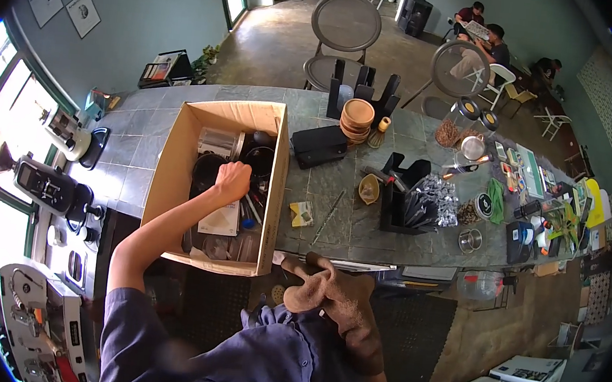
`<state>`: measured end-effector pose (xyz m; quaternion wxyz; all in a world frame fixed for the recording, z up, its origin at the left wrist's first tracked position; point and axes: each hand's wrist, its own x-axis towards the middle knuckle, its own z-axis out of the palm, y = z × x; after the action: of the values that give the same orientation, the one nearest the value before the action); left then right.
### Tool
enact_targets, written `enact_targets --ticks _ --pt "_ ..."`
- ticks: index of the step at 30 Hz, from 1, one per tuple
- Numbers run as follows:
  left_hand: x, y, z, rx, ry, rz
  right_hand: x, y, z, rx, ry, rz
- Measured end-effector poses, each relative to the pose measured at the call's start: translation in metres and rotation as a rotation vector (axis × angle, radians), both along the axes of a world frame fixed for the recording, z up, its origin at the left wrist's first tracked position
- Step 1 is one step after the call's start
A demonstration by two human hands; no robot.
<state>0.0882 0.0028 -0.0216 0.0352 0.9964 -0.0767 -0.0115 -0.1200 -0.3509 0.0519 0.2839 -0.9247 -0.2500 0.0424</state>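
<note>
My left hand (233, 182) reaches down into an open cardboard box (163, 177) on the counter, fingers curled closed. Whatever it grips is hidden beneath it. Dark round vessels (207, 173) lie around the hand, and a clear container (220, 142) rests at the far end of the box. A white card-like packet (220, 219) and thin sticks or pens are just nearer to me. A brown cloth (343, 298) drapes over my right hand and forearm in front of my body, so those fingers do not show.
The tiled counter (321, 185) holds a black case (318, 146), stacked wooden bowls (356, 118), a black organizer (396, 214) with dark packets, and jars (483, 206). Coffee grinders (49, 185) and an espresso machine (36, 320) stand left. People (493, 47) sit at the far right.
</note>
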Motion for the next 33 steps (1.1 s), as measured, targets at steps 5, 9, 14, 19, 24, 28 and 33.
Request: enact_targets --ticks 5,9,14,19,24,28,33 --pt "0.005 -0.011 -0.002 0.054 0.026 -0.094 -0.014 0.014 -0.004 0.136 0.057 -0.044" --pt "-0.011 -0.027 -0.007 0.12 0.033 -0.374 -0.024 0.024 0.002 0.318 0.071 -0.064" --pt "-0.017 -0.024 -0.032 0.067 0.188 -0.326 -0.019 0.047 0.031 0.181 0.26 -0.087" --pt "-0.017 -0.045 -0.044 0.021 0.445 -0.106 -0.027 0.049 -0.018 0.392 0.164 -0.069" --pt "-0.011 -0.051 -0.044 0.032 0.605 -0.042 -0.025 0.052 -0.022 0.415 0.248 -0.09" --pt "-0.017 -0.041 -0.055 0.009 0.332 -0.017 -0.03 0.053 -0.013 0.371 0.216 -0.108" --pt "-0.025 -0.028 -0.056 0.022 0.217 -0.124 -0.032 0.057 0.002 0.323 0.193 -0.102"
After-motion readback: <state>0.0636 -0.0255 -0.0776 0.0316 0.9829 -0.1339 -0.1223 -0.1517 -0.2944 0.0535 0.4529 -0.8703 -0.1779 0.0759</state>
